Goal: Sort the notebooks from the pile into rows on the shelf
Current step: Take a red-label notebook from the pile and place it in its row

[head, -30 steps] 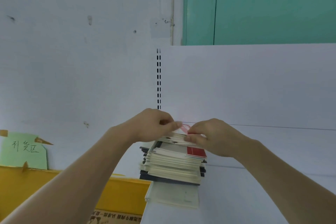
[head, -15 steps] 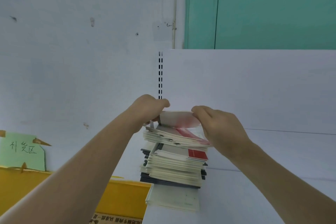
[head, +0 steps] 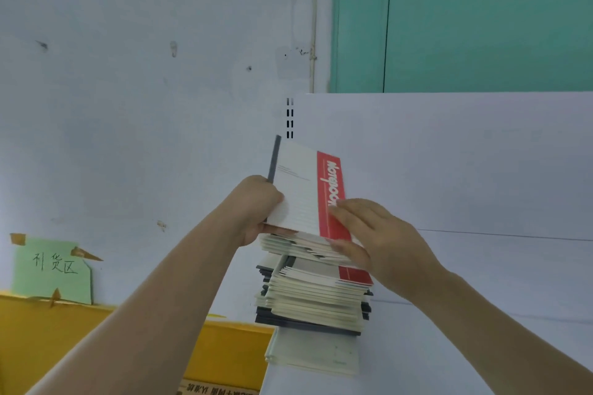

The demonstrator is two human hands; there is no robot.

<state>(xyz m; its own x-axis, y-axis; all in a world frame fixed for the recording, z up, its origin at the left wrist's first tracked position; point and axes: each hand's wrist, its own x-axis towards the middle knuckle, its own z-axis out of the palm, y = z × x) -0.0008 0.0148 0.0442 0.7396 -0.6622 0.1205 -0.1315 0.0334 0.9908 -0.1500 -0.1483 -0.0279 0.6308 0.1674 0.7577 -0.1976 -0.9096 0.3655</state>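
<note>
A tall pile of notebooks (head: pixel 313 301) with cream and dark covers stands on the white shelf (head: pixel 465 346), at its left end. Above the pile a white notebook with a red band (head: pixel 305 189) is tipped up almost on edge, its cover facing me. My left hand (head: pixel 256 208) grips its lower left corner together with a batch of several notebooks (head: pixel 298 245) lifted off the pile. My right hand (head: pixel 372 234) holds the right side of that batch, thumb on the red band, fingers curled under the edge.
The white back panel of the shelf (head: pixel 449 154) rises behind the pile, with a slotted upright (head: pixel 289 119) at its left edge. A yellow box (head: pixel 64 340) with a green paper label (head: pixel 51 269) stands lower left. A teal door (head: pixel 481 19) is top right.
Both hands have lifted the top batch of notebooks off the pile. The red-banded top notebook has swung from flat to nearly upright, its cover now facing me.
</note>
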